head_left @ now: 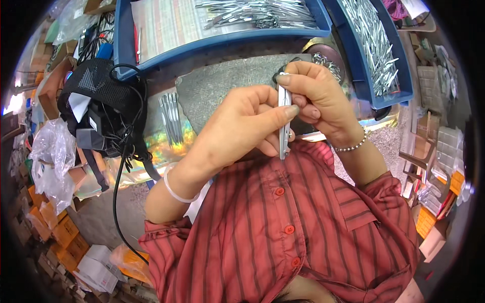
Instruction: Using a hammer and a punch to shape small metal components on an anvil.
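Note:
A slim silver metal tool (284, 121) is held upright in front of my chest, its narrow end pointing toward my shirt. My left hand (247, 121) is closed around its middle, with the thumb pressed along the face. At the far end my right hand (321, 93) pinches the tool between thumb and fingers, beside a small black rounded part (278, 77). Whether that black part belongs to the tool, I cannot tell. Beneath the hands lies a grey stone-like slab (202, 91). Left of the slab, several similar slim metal pieces (171, 118) lie side by side.
A blue tray (222, 44) at the back holds a heap of metal pieces; another blue tray (404, 96) full of them stands at right. Beside the slab is a round dish (336, 56) of small parts. A black mesh bag (96, 81) with cables sits at left.

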Available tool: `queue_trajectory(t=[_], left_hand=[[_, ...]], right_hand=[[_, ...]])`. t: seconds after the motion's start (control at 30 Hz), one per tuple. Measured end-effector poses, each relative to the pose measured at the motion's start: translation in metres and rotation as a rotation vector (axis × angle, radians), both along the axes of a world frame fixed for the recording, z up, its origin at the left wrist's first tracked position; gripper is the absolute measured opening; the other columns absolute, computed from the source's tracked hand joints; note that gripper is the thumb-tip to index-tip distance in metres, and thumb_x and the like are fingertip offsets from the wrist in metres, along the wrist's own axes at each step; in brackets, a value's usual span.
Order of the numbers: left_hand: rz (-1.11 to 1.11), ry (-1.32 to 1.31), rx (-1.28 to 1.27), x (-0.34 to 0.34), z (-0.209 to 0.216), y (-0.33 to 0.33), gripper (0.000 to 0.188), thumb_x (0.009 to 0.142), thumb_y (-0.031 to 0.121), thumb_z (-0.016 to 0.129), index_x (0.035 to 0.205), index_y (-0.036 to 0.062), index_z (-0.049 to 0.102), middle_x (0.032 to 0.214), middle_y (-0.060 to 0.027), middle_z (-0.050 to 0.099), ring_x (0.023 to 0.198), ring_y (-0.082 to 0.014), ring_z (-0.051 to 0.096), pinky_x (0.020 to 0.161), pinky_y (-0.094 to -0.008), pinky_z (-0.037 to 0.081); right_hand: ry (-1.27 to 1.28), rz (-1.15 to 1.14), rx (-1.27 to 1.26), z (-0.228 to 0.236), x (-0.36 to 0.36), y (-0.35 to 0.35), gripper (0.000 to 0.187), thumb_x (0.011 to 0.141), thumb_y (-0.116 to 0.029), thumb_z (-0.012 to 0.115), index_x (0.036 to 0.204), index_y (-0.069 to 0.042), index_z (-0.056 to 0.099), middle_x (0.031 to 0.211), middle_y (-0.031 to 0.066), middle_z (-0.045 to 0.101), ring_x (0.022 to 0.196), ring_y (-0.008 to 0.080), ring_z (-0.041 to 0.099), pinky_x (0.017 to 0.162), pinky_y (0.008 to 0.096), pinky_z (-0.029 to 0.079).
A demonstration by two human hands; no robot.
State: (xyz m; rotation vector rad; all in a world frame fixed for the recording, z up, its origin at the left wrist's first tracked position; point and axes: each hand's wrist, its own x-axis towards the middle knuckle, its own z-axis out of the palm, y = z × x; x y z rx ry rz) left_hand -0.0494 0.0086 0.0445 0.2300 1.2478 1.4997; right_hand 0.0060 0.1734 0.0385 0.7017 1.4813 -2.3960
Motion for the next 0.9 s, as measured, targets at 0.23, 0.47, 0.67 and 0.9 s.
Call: queue_trajectory(t=[0.23, 0.47, 0.67, 0.9], left_hand=[[-0.094, -0.073, -0.005, -0.002, 0.006, 0.015, 0.022, 0.087, 0.020, 0.058, 0.093, -0.0011, 0.054, 0.068, -0.0104, 0.063, 0.050, -0.0097, 0.059, 0.042, -0.0160, 0.047], [-0.221, 0.005, -0.039, -0.003, 0.013, 0.031, 0.023, 0.087, 0.022, 0.058, 0.090, -0.0005, 0.054, 0.067, -0.0088, 0.062, 0.049, -0.0084, 0.058, 0.042, -0.0167, 0.046], [-0.380, 0.134, -0.072, -0.004, 0.022, 0.047, 0.022, 0.087, 0.022, 0.058, 0.087, 0.0005, 0.054, 0.062, -0.0032, 0.059, 0.049, -0.0070, 0.057, 0.041, -0.0166, 0.046], [-0.458, 0.166, -0.088, -0.002, 0.023, 0.059, 0.020, 0.086, 0.019, 0.057, 0.084, -0.0014, 0.057, 0.060, -0.0036, 0.058, 0.047, -0.0076, 0.055, 0.042, -0.0191, 0.045]], right_hand=[[-0.018, -0.061, -0.075, -0.007, 0.013, 0.008, 0.016, 0.085, -0.012, 0.058, 0.072, -0.007, 0.050, 0.052, -0.0047, 0.044, 0.034, -0.0007, 0.032, 0.029, 0.0141, 0.021], [0.068, -0.178, -0.050, -0.005, 0.030, 0.012, 0.013, 0.085, -0.013, 0.057, 0.075, -0.007, 0.052, 0.052, -0.0046, 0.044, 0.033, 0.0000, 0.032, 0.030, 0.0143, 0.022], [0.107, -0.331, -0.035, -0.002, 0.050, 0.014, 0.013, 0.086, -0.013, 0.057, 0.075, -0.007, 0.053, 0.055, -0.0031, 0.048, 0.034, 0.0012, 0.034, 0.031, 0.0147, 0.024], [0.137, -0.399, -0.086, -0.007, 0.061, 0.016, 0.012, 0.086, -0.012, 0.057, 0.076, -0.007, 0.053, 0.056, -0.0018, 0.050, 0.036, 0.0016, 0.035, 0.032, 0.0154, 0.026]])
